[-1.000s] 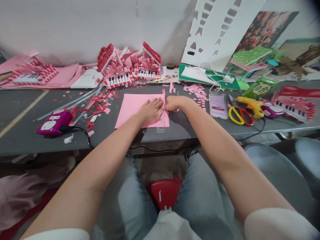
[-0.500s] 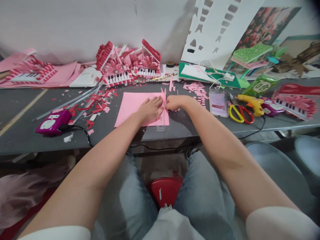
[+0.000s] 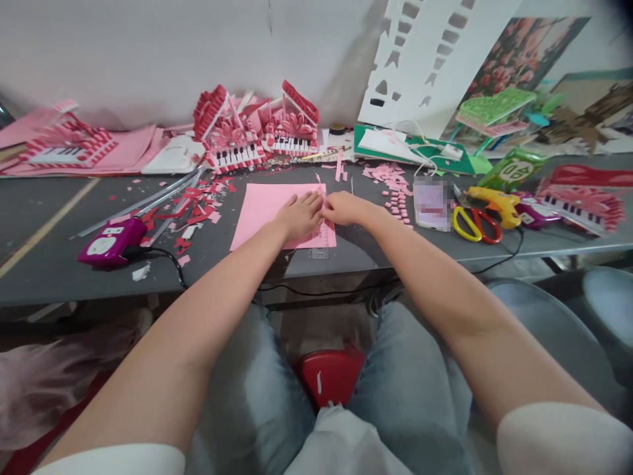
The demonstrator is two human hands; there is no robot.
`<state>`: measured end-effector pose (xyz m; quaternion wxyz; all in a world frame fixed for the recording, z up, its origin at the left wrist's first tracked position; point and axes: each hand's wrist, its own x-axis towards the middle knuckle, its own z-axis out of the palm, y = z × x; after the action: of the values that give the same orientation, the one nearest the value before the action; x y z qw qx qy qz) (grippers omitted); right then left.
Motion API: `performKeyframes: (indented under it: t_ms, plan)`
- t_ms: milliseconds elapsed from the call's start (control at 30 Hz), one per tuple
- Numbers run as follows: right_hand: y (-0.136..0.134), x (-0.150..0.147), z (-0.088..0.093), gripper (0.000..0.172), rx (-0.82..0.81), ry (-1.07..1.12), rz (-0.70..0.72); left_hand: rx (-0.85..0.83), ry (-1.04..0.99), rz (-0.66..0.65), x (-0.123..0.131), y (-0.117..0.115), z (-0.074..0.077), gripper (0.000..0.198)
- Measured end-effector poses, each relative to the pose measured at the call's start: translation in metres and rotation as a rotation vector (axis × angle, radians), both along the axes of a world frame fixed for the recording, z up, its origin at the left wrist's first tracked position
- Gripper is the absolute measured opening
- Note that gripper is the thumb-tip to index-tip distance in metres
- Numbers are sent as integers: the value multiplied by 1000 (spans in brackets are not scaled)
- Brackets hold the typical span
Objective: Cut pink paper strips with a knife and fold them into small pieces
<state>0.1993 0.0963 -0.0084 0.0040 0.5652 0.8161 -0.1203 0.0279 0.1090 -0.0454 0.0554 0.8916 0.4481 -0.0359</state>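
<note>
A pink foam or paper sheet (image 3: 262, 208) lies flat on the grey table. My left hand (image 3: 301, 214) rests palm down on it, fingers stretched out, pressing over a clear ruler (image 3: 320, 245) along the sheet's right side. My right hand (image 3: 341, 208) is closed in a pinch at the sheet's right edge, close to the left fingertips. Whatever is between its fingers is hidden. A narrow pink strip end (image 3: 318, 179) sticks out past the far edge of the sheet. Beyond my right hand lies a thin dark stick-like piece (image 3: 352, 185).
Small pink pieces (image 3: 397, 206), a phone (image 3: 432, 206), scissors (image 3: 467, 225) and a yellow glue gun (image 3: 494, 204) lie to the right. Red scraps (image 3: 195, 204) and a purple box with a cable (image 3: 113, 243) are left. Pink piano models (image 3: 235, 155) stand behind.
My right hand has moved slightly left and its fingers have turned toward the ruler. The pink strips that stood spread by the fingertips now show less. My left hand stays on the sheet.
</note>
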Motion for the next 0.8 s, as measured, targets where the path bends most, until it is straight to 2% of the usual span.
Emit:
performKeyframes:
  t_ms: [333,600,800]
  plan:
    - [-1,5,-11,23,90,-15,60,-5,2,-6,1,3,0,65]
    - [-5,7,-8,22,89,14,75,-10,-2,-3,2,2,1,64]
    - [-5,3,-3,17,34,141,89,3,-8,-20,1,3,0,63]
